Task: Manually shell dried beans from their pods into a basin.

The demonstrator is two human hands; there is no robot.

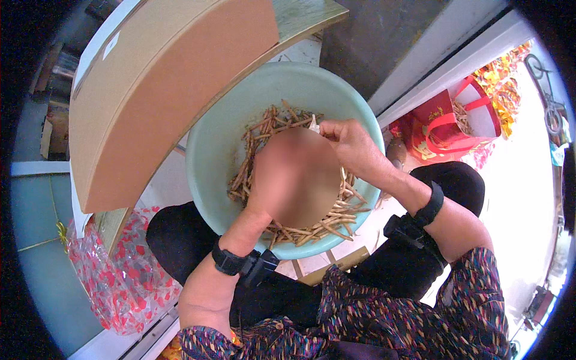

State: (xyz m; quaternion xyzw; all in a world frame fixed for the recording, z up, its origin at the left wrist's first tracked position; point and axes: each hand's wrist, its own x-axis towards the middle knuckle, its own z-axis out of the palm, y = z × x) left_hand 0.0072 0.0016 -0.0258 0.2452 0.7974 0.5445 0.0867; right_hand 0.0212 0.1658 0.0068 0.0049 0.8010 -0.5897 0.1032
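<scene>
A wide pale green plastic basin stands between my knees. Thin brown stick-like pieces, dried pods or roots, lie in a heap inside it, darker at the far side and lighter near me. Above the heap, my right hand pinches a small whitish piece between thumb and fingers. My left hand is over the middle of the basin, close to the right one. A blurred round patch covers most of its fingers and the centre of the heap, so what it holds is hidden.
A large cardboard box rests on a wooden board beyond the basin's left side. At right, a red gift bag contains similar brown pieces. Clear plastic wrapping with red spots lies at lower left. A white frame runs along the right.
</scene>
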